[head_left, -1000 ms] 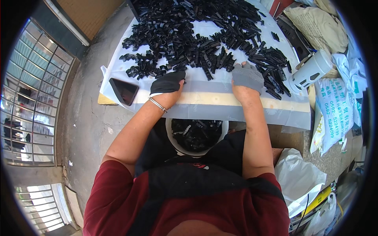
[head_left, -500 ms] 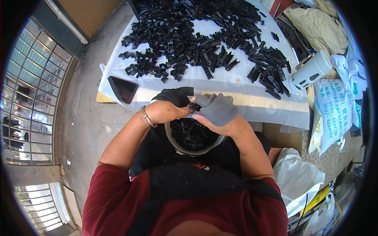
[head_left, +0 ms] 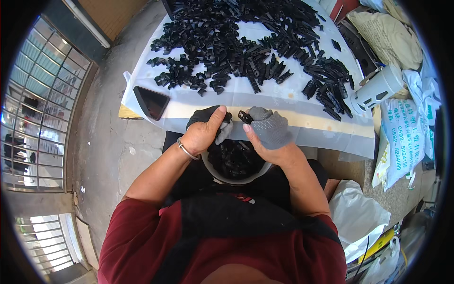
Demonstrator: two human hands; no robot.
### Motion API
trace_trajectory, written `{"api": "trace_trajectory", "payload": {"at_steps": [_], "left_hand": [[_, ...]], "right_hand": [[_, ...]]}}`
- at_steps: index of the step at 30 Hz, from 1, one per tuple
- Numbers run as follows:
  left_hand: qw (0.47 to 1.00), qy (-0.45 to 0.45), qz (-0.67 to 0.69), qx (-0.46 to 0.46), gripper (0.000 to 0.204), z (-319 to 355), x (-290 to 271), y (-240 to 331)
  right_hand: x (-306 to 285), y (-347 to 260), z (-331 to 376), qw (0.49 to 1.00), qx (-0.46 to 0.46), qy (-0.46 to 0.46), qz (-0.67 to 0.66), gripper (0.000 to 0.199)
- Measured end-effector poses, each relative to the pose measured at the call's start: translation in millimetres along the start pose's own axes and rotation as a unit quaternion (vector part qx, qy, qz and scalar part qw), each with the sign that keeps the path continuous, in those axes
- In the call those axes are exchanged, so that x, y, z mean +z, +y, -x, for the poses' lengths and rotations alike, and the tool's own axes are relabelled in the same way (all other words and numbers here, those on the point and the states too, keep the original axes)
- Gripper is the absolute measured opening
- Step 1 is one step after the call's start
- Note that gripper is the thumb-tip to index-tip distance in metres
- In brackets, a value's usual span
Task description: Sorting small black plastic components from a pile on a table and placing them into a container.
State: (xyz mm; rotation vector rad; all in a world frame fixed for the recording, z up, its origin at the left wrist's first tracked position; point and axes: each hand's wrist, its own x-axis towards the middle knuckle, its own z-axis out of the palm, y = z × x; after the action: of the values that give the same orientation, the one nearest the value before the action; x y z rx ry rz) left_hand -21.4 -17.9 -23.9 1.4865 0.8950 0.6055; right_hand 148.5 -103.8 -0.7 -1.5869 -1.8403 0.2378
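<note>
My left hand, in a partly fingerless black and grey glove, is closed with its thumb pointing up. Something dark shows at its fingers, too small to name. Across a narrow gap, my right hand in a dotted grey glove pinches a small black plastic part between thumb and fingers. Below both hands, between my legs, a round pale bucket holds many similar black plastic parts.
A table with a white cloth stands ahead, heaped with loose black plastic pieces. Longer black pieces lie at the right. A phone rests near the left edge. A white cylinder and plastic bags are at the right.
My hands were together over the bucket and have moved apart. The black part now stays in my right hand, and my left thumb has lifted upward.
</note>
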Motion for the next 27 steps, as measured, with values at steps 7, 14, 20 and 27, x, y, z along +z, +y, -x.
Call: {"api": "trace_trajectory", "payload": {"at_steps": [7,14,20,27], "left_hand": [[0.981,-0.023,-0.174,0.084,0.042,2,-3,20],[0.965,-0.042,-0.210,0.149,0.038,-1,-2,27],[0.935,-0.010,-0.301,0.187,0.033,2,5,23],[0.919,-0.051,-0.357,0.160,0.028,11,-2,25]], "right_hand": [[-2,-1,5,0.993,-0.057,0.004,0.100,0.026],[1,-4,6,0.995,-0.053,0.027,0.083,0.025],[30,-3,6,0.983,-0.091,0.035,0.154,0.017],[48,-3,6,0.993,-0.110,0.036,0.031,0.013]]}}
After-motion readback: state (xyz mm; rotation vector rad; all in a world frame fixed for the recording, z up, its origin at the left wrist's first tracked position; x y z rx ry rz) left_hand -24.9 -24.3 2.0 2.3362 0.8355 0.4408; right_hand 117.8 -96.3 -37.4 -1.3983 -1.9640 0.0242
